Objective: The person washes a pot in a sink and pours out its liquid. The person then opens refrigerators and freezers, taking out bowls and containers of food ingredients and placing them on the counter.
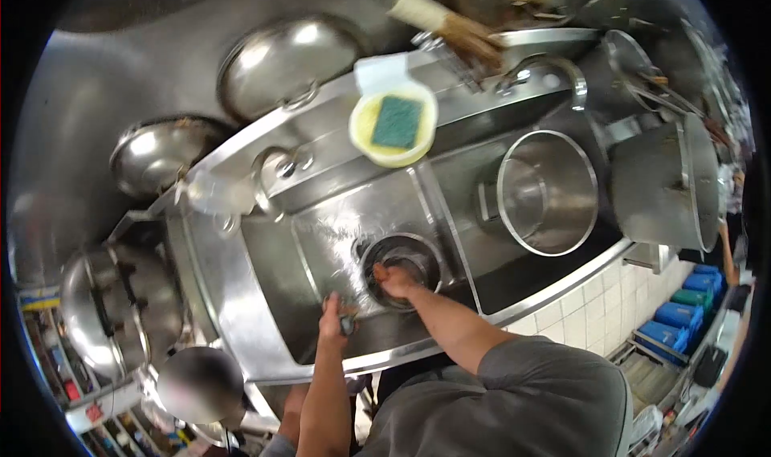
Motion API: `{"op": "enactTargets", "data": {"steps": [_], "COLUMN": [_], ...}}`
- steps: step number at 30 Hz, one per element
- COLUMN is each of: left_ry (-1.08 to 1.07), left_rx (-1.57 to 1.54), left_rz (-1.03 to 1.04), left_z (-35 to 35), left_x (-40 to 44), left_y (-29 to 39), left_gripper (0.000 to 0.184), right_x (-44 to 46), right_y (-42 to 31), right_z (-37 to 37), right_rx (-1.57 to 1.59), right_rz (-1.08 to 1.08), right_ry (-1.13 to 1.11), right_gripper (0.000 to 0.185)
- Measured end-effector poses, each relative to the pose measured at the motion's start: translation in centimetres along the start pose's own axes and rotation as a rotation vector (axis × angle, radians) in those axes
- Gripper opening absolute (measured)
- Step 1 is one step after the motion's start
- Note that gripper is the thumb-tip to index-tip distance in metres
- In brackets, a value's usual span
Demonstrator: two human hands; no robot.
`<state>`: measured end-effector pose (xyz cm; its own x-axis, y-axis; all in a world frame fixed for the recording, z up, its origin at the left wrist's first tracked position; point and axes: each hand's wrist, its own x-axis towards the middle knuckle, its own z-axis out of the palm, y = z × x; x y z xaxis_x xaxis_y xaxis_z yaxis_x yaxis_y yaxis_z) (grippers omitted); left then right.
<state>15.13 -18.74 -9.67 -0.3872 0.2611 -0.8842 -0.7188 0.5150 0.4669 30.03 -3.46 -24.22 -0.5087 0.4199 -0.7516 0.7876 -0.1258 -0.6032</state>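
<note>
Over the left basin of a steel double sink (353, 201), both my hands are low down. My right hand (395, 281) is closed round a small orange-brown thing I cannot make out, above a round metal bowl (426, 256) in the basin. To the left of the bowl, near the front wall of the basin, my left hand (333, 319) is closed on a small object with a dark grey end, too small to name. A yellow tub (365, 124) with a green scouring pad (397, 122) stands on the sink's back ledge.
A large steel pot (526, 196) stands in the right basin, with another pot (658, 184) beyond it. Two faucets (269, 176) rise behind the basins. Round lids and pans (285, 63) lean behind. A person (201, 385) is at the lower left. Blue bins (671, 320) stand at right.
</note>
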Motion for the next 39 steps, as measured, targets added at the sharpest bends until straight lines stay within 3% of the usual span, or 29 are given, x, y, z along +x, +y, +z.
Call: {"op": "enactTargets", "data": {"steps": [2,4,6,8,10,11,13,14,16,17,19,20,22,25,27,28,29,30,31,33,34,36,38,39], "left_ry": [-0.088,-0.11,-0.294,-0.319,-0.436,-0.448,-0.533,-0.591,-0.695,-0.674,-0.644,-0.64,-0.732,-0.791,-0.787,-0.763,-0.655,-0.448,-0.505,-0.338,-0.292,-0.151,-0.278,-0.18], "left_rx": [-0.068,-0.11,-0.172,-0.139,-0.213,-0.217,-0.276,-0.349,-0.252,-0.241,-0.175,-0.112,0.005,0.039,-0.067,-0.165,-0.225,-0.099,-0.278,-0.392,-0.407,-0.543,-0.348,-0.384], "left_rz": [0.01,0.012,-0.084,-0.026,-0.043,0.114,0.08,0.045,0.065,0.069,0.143,0.208,0.273,0.301,0.418,0.481,0.507,0.552,0.572,0.557,0.556,0.311,0.065,0.062], "left_z": [-0.8,-2.2,-0.5,1.6,5.3,6.6,8.6,9.3,10.3,11.2,12.1,12.1,13.3,15.0,15.2,15.3,14.3,14.4,12.2,12.3,11.5,9.8,6.1,6.2], "left_x": [1.5,5.5,5.3,7.1,3.8,5.1,5.0,5.1,7.2,6.5,8.4,11.1,9.4,7.9,6.7,5.1,10.4,6.8,10.6,7.5,6.9,6.4,7.4,7.6], "left_y": [-1.6,-4.4,-3.5,-3.0,-0.2,-0.1,2.0,3.0,5.2,6.7,9.1,10.2,14.4,17.7,17.6,17.7,16.9,17.3,15.4,14.2,13.0,12.2,11.4,10.8], "left_gripper": [0.046,0.048,0.052,0.056,0.058,0.057,0.056,0.055,0.053,0.051,0.048,0.047,0.045,0.046,0.047,0.043,0.038,0.038,0.036,0.031,0.031,0.024,0.028,0.036], "right_x": [-2.6,-7.1,-10.3,-8.7,-13.8,-13.3,-11.1,-10.4,-10.7,-11.6,-10.6,-9.6,-7.9,-7.1,-5.6,-3.9,-4.3,-4.5,-6.1,-5.6,-5.9,-6.5,-7.6,-7.6], "right_y": [-3.6,-7.5,-10.1,-9.4,-13.8,-13.5,-12.3,-12.5,-13.2,-14.2,-15.9,-16.7,-17.4,-18.5,-17.5,-17.0,-16.4,-16.5,-18.3,-19.5,-20.0,-22.6,-25.0,-25.8], "right_z": [-2.7,-5.5,-8.0,-6.4,-9.8,-9.9,-8.1,-8.1,-9.8,-10.4,-11.1,-11.5,-12.9,-14.3,-14.4,-13.7,-14.1,-13.3,-13.7,-11.5,-10.6,-10.5,-10.1,-9.7], "right_rx": [-0.033,-0.015,-0.022,-0.042,0.224,0.231,-0.049,-0.037,0.242,0.617,0.908,0.923,1.037,1.067,1.155,1.251,1.201,1.286,1.301,1.207,1.197,0.553,0.685,0.813], "right_rz": [-0.03,-0.133,-0.199,-0.403,-0.08,-0.075,-0.247,-0.236,-0.145,-0.01,0.006,0.015,-0.111,-0.137,-0.213,-0.417,-0.462,-0.378,-0.236,-0.281,-0.258,-0.4,-0.442,-0.478], "right_ry": [-0.019,0.024,0.018,0.149,-0.155,-0.118,0.173,0.197,0.222,0.096,0.061,0.077,0.079,0.125,0.068,0.043,-0.056,-0.075,-0.014,0.126,0.082,0.314,0.161,0.037], "right_gripper": [0.047,0.065,0.057,0.057,0.068,0.068,0.075,0.075,0.076,0.078,0.082,0.082,0.09,0.085,0.08,0.066,0.054,0.044,0.053,0.062,0.062,0.07,0.066,0.063]}}
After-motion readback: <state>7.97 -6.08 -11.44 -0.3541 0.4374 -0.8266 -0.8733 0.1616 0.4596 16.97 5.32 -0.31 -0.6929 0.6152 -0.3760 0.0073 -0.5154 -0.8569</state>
